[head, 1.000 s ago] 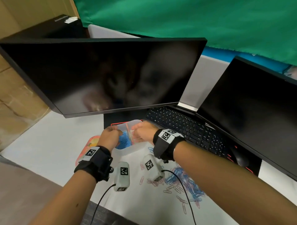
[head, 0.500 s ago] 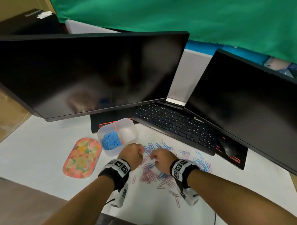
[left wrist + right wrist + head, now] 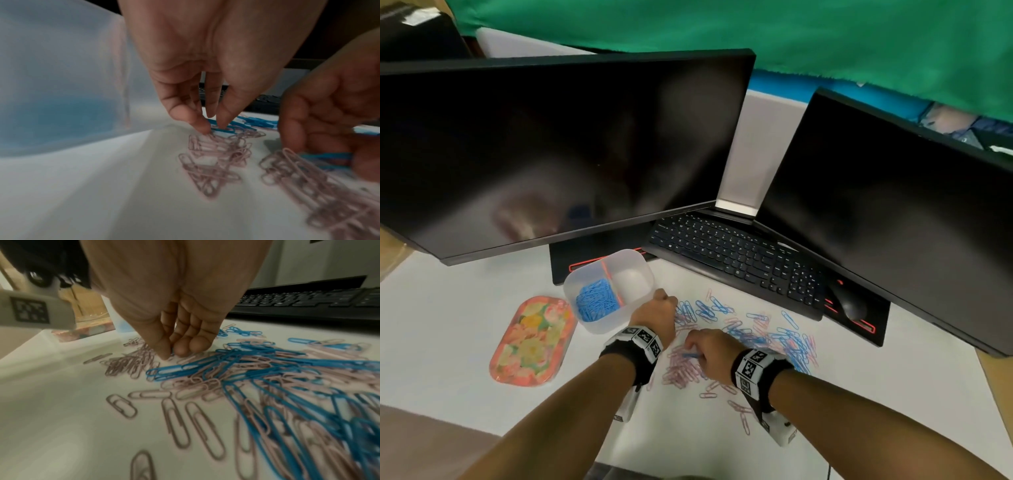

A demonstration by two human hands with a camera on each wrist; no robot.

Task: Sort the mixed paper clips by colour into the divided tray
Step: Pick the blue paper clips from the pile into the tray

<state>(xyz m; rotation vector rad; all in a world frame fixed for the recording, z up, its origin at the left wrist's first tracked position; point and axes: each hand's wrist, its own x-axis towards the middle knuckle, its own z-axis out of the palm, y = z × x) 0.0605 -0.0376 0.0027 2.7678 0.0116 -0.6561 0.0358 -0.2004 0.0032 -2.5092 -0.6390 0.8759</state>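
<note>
The clear divided tray (image 3: 643, 274) stands on the white table; its left compartment holds blue clips (image 3: 595, 303) and its right one (image 3: 631, 284) looks bare. Mixed pink and blue paper clips (image 3: 756, 337) lie scattered to its right. My left hand (image 3: 659, 308) is down beside the tray's right wall, thumb and fingertip (image 3: 223, 123) pinching a blue clip (image 3: 223, 130) at the edge of a pink cluster (image 3: 216, 162). My right hand (image 3: 698, 349) hovers over the pink clips, pinching another blue clip (image 3: 690, 355), which also shows as a blue clip (image 3: 324, 156) in the left wrist view.
A flowered oval tray (image 3: 532, 341) lies left of the divided tray. A black keyboard (image 3: 736, 255) and mouse (image 3: 851, 305) sit behind the clips, under two dark monitors (image 3: 558, 147). Bare white table (image 3: 688, 438) stretches toward me.
Both hands came back from the tray to the clip pile. Since half a second ago the left hand has reached farther out by the tray, and the right hand now holds a blue clip.
</note>
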